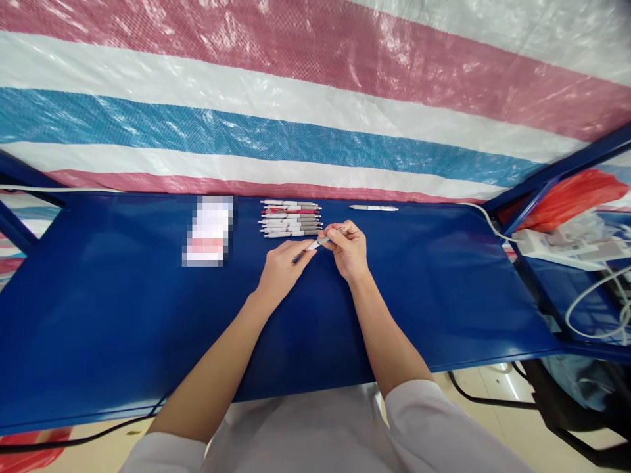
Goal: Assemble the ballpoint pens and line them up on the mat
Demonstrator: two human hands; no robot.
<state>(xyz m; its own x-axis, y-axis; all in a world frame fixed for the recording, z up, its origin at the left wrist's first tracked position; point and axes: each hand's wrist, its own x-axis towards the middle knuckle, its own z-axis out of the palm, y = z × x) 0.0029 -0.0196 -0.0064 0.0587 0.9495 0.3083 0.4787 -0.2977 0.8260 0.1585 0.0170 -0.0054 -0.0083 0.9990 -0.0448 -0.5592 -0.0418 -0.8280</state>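
Note:
Between my two hands is a white and grey pen [319, 242], held at a slant above the blue table [409, 282]. The fingers of my left hand [283, 270] are closed around its lower left end. My right hand [351, 251] pinches the upper right end, and the fingers hide part of that tip. Just beyond my hands lies a row of several similar pens [290, 220], side by side, one of them red. A single white pen [373, 207] rests apart, farther right near the back edge.
A blurred-out white rectangular item [210, 230] lies left of the pen row. Striped plastic sheeting [296, 98] hangs behind the table. At right are a white power strip [557, 248], looped white cable [572, 309] and a red plastic bag [566, 197]. A blue frame post [562, 164] rises there.

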